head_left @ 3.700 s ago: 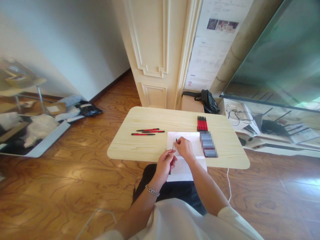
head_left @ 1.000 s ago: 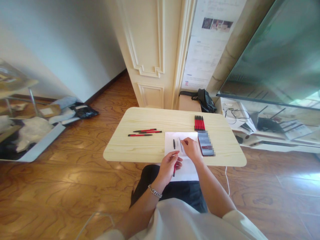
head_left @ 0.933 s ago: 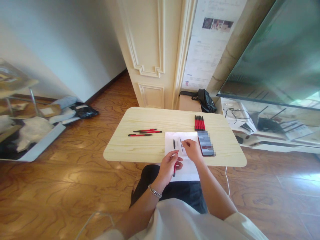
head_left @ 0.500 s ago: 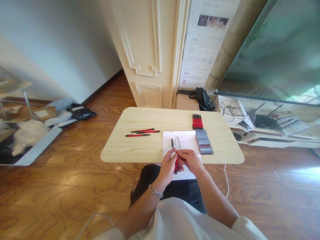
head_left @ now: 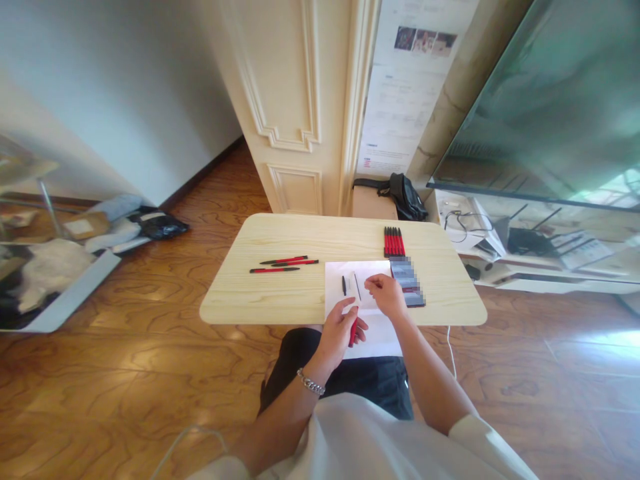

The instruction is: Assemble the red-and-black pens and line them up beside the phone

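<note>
My left hand [head_left: 340, 331] is closed around a red pen barrel [head_left: 353, 331] over the near part of a white paper sheet [head_left: 335, 273]. My right hand [head_left: 386, 295] hovers above the sheet's right side, thumb and fingertips pinched together. Whatever they hold, if anything, is too small to make out. Between the hands and the sheet's far edge lie a short black pen part [head_left: 344, 286] and a thin dark refill [head_left: 357, 287], side by side and apart. Beside my right hand is a phone-like slab [head_left: 407, 280], its face pixelated.
Red and black pens [head_left: 284, 263] lie loosely on the left of the wooden table [head_left: 235, 293]. A neat row of several more [head_left: 394, 241] sits at the back right. Behind the table, a black bag [head_left: 407, 197] rests on a box. A white cable [head_left: 451, 350] hangs below the right edge.
My right hand has moved away from the pen barrel, up and to the right, with its fingers pinched. My left hand keeps hold of the barrel in nearly the same place.
</note>
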`<state>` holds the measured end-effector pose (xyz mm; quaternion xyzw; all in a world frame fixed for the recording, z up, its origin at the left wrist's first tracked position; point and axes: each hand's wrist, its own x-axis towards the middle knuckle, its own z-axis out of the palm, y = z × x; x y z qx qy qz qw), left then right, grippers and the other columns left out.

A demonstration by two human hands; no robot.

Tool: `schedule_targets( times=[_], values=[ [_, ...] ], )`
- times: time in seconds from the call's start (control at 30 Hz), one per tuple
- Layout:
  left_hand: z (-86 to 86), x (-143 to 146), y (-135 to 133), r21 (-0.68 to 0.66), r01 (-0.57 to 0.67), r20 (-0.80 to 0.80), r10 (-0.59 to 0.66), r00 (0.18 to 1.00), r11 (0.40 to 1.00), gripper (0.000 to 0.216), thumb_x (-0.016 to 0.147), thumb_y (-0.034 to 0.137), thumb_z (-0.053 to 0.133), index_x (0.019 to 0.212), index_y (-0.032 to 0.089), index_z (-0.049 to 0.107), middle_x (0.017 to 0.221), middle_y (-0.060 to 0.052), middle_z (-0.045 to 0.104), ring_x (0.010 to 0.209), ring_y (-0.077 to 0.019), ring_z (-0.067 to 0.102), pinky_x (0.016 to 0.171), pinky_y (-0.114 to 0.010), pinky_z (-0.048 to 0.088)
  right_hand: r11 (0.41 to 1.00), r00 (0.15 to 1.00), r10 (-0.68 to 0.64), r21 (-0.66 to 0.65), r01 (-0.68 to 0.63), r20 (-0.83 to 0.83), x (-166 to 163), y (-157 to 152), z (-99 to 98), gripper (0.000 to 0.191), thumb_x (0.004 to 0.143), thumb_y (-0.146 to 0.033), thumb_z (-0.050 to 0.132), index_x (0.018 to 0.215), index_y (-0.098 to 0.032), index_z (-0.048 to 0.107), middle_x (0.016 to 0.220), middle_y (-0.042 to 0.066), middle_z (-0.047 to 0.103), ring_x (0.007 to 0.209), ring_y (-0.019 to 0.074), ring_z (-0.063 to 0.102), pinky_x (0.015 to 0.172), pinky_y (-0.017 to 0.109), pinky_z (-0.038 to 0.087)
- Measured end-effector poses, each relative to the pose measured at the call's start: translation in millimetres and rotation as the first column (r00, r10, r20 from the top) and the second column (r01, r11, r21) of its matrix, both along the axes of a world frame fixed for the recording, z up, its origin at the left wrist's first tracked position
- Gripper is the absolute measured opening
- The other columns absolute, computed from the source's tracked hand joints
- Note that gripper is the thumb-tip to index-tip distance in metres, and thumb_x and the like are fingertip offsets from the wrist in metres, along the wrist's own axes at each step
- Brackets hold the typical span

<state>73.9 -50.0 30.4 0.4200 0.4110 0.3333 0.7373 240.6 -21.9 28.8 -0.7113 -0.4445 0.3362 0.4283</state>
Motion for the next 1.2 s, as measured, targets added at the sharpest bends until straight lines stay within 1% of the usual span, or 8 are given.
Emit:
schedule_targets(
  times=[0.07, 0.17, 0.37, 0.57, 0.73, 0.83, 1.0, 1.2],
  values=[
    [-2.6, -0.8, 0.8, -0.009, -0.009, 0.003, 0.009, 1.000, 1.000, 0.057, 0.081, 0.056, 0.055, 0.122, 0.017, 0.051, 0.068, -0.005, 0.066, 0.046, -0.0127, 0.059, 0.038, -0.020, 0.033, 0.999, 0.966, 0.005, -0.033, 0.003, 0.257, 5.0, 9.6, 0.1, 0.018, 0.081, -0.033, 0.058, 0.085, -0.020, 0.070, 0.078, 0.004, 0.070, 0.072, 0.0161, 0.061, 0.067, 0.026, 0.042],
    [-5.5, -2.3, 2.3, -0.018, -0.026, 0.013, 0.027, 1.000, 0.999, 0.053, 0.080, 0.056, 0.056, 0.116, 0.017, 0.053, 0.071, -0.005, 0.067, 0.047, -0.0126, 0.059, 0.038, -0.020, 0.034, 0.995, 0.875, 0.092, -0.072, -0.065, 0.476, 4.8, 15.9, -3.6, 0.019, 0.084, -0.030, 0.055, 0.084, -0.021, 0.072, 0.083, 0.004, 0.071, 0.078, 0.0165, 0.062, 0.070, 0.025, 0.040],
    [-6.7, -3.0, 4.7, -0.019, -0.039, 0.038, 0.040, 0.998, 0.999, 0.049, 0.081, 0.054, 0.057, 0.110, 0.015, 0.056, 0.074, -0.006, 0.067, 0.049, -0.0122, 0.060, 0.039, -0.019, 0.035, 0.991, 0.789, 0.121, -0.119, -0.062, 0.603, -3.0, 14.6, -12.9, 0.022, 0.086, -0.028, 0.052, 0.089, -0.019, 0.072, 0.092, 0.008, 0.069, 0.083, 0.0167, 0.061, 0.073, 0.024, 0.039],
    [-4.4, -0.8, 5.5, -0.055, -0.055, 0.062, 0.059, 0.996, 0.997, 0.049, 0.078, 0.055, 0.060, 0.108, 0.016, 0.056, 0.074, -0.006, 0.068, 0.051, -0.0135, 0.062, 0.043, -0.021, 0.041, 0.996, 0.865, 0.076, -0.080, -0.042, 0.497, 0.8, 13.8, -2.8, 0.022, 0.085, -0.032, 0.053, 0.088, -0.020, 0.071, 0.089, 0.006, 0.070, 0.080, 0.0170, 0.061, 0.073, 0.025, 0.041],
    [0.1, -1.4, 7.6, -0.058, -0.122, 0.116, 0.128, 0.985, 0.991, 0.048, 0.076, 0.052, 0.065, 0.107, 0.016, 0.056, 0.083, -0.010, 0.071, 0.076, -0.0214, 0.070, 0.068, -0.034, 0.055, 0.992, 0.952, -0.127, 0.046, 0.119, 0.279, 1.1, -11.1, 10.7, 0.028, 0.087, -0.040, 0.048, 0.090, -0.020, 0.068, 0.082, 0.003, 0.070, 0.074, 0.0173, 0.061, 0.069, 0.027, 0.043],
    [0.4, -0.2, 10.0, -0.040, -0.168, 0.132, 0.171, 0.976, 0.985, 0.046, 0.075, 0.049, 0.067, 0.105, 0.016, 0.056, 0.088, -0.013, 0.071, 0.086, -0.0235, 0.069, 0.078, -0.038, 0.054, 0.995, 0.983, -0.037, 0.101, 0.020, 0.178, -12.0, -38.3, 16.7, 0.025, 0.085, -0.041, 0.053, 0.085, -0.020, 0.066, 0.080, 0.004, 0.069, 0.071, 0.0165, 0.060, 0.068, 0.026, 0.044],
    [-2.8, 5.6, 11.5, 0.035, -0.167, 0.090, 0.163, 0.982, 0.985, 0.041, 0.078, 0.046, 0.066, 0.105, 0.017, 0.056, 0.091, -0.012, 0.071, 0.089, -0.0231, 0.068, 0.079, -0.037, 0.054, 0.990, 0.989, 0.132, 0.047, -0.135, 0.061, -40.7, -70.0, 17.4, 0.017, 0.080, -0.035, 0.061, 0.089, -0.022, 0.067, 0.081, 0.002, 0.070, 0.066, 0.0146, 0.060, 0.060, 0.025, 0.043],
    [-0.3, 9.8, 10.7, -0.003, -0.144, 0.115, 0.143, 0.983, 0.990, 0.048, 0.074, 0.044, 0.070, 0.110, 0.016, 0.056, 0.092, -0.011, 0.071, 0.090, -0.0217, 0.068, 0.082, -0.037, 0.054, 0.995, 0.995, 0.101, 0.023, -0.101, -0.014, -23.4, -58.1, 8.6, 0.024, 0.081, -0.038, 0.058, 0.094, -0.021, 0.069, 0.081, 0.004, 0.071, 0.070, 0.0171, 0.064, 0.062, 0.026, 0.045]
  ],
)
